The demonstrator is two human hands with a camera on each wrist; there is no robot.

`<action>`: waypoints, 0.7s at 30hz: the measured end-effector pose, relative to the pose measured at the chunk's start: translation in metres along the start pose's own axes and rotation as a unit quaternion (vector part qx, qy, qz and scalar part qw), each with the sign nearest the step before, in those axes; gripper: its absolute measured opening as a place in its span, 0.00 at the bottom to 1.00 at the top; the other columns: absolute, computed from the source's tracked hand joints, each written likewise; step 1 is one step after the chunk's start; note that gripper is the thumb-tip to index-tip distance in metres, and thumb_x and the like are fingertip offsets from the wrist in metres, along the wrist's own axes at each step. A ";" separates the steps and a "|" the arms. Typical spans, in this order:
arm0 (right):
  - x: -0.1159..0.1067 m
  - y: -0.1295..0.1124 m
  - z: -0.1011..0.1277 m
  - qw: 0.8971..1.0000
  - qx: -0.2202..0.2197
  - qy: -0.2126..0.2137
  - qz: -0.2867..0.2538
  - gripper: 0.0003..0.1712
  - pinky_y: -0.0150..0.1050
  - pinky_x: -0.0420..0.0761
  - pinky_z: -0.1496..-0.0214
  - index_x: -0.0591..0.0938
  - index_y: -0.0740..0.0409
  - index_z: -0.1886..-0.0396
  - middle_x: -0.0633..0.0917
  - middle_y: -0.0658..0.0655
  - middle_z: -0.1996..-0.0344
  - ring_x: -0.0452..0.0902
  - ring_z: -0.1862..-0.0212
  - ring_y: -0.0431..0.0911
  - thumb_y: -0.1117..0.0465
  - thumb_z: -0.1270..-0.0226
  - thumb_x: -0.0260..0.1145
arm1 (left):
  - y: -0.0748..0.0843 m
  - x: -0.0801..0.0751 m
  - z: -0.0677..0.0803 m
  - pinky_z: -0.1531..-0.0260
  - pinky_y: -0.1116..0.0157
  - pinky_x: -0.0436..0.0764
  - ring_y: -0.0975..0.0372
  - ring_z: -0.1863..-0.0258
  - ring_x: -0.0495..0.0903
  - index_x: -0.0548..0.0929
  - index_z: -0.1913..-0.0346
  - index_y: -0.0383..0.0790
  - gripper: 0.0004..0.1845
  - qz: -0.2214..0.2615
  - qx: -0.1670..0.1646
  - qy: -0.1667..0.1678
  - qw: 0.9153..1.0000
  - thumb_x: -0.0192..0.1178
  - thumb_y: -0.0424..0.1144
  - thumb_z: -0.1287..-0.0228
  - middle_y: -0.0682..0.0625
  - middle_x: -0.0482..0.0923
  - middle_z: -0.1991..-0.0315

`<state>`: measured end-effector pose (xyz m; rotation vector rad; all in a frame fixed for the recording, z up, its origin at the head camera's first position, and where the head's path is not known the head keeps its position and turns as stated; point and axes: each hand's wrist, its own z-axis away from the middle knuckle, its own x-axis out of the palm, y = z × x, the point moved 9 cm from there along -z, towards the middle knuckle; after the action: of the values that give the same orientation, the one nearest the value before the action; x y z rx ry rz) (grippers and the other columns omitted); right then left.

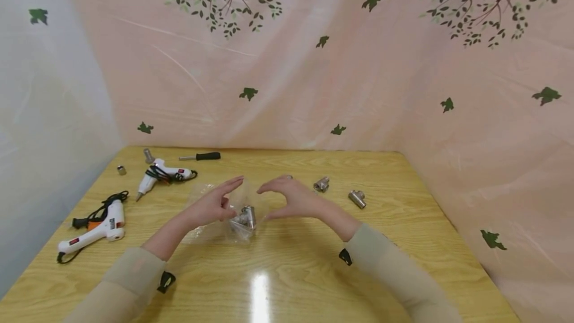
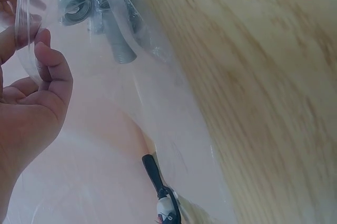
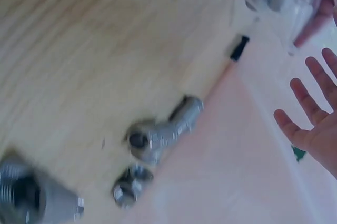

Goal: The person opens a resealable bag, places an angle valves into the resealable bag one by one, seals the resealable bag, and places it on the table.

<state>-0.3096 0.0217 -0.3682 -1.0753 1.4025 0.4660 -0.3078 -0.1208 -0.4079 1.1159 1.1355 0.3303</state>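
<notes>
A clear plastic bag (image 1: 204, 231) lies over the middle of the table, with several metal pipe fittings (image 1: 249, 217) inside it. My left hand (image 1: 210, 209) is at the bag; in the left wrist view its curled fingers (image 2: 47, 63) pinch the bag's edge. The fittings in the bag (image 2: 118, 42) hang just beyond those fingers. To the right of the bag, my right hand (image 1: 293, 197) holds nothing, its fingers spread and thumb apart, as the right wrist view shows too. Two metal tee fittings (image 1: 358, 198) (image 1: 321, 184) lie on the table beyond the right hand.
Two white hot glue guns (image 1: 100, 231) (image 1: 163, 172) with black cords lie on the left. A dark-handled screwdriver (image 1: 207, 156) rests near the back edge. Two small metal fittings (image 1: 148, 155) (image 1: 121, 170) stand at the back left. A leaf-patterned cloth (image 1: 287, 88) hangs behind the table.
</notes>
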 end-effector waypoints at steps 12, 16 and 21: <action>-0.043 0.028 0.053 0.999 0.026 0.019 -0.035 0.36 0.54 0.66 0.36 0.72 0.42 0.36 0.72 0.50 0.36 0.63 0.33 0.48 0.43 0.45 0.70 | -0.006 -0.005 0.001 0.84 0.66 0.72 0.64 0.86 0.65 0.49 0.25 0.40 0.46 -0.009 -0.005 0.005 1.000 0.62 0.27 0.43 0.43 0.43 0.25; -0.046 0.046 0.072 0.998 0.046 0.024 -0.044 0.38 0.55 0.66 0.36 0.72 0.43 0.36 0.72 0.48 0.36 0.62 0.33 0.49 0.45 0.47 0.72 | -0.006 -0.006 0.002 0.83 0.66 0.73 0.65 0.86 0.65 0.49 0.25 0.41 0.46 -0.011 -0.004 0.006 1.000 0.62 0.27 0.43 0.43 0.43 0.25; -0.043 0.068 0.099 0.996 0.062 0.014 -0.057 0.39 0.56 0.66 0.37 0.72 0.46 0.35 0.71 0.49 0.36 0.62 0.34 0.51 0.43 0.46 0.71 | -0.006 -0.006 0.003 0.83 0.66 0.73 0.65 0.86 0.65 0.49 0.25 0.41 0.46 -0.003 0.000 0.005 1.000 0.62 0.28 0.43 0.44 0.43 0.25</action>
<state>-0.3174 0.1489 -0.3672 -1.0576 1.3681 0.2787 -0.3095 -0.1298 -0.4093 1.1116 1.1478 0.3316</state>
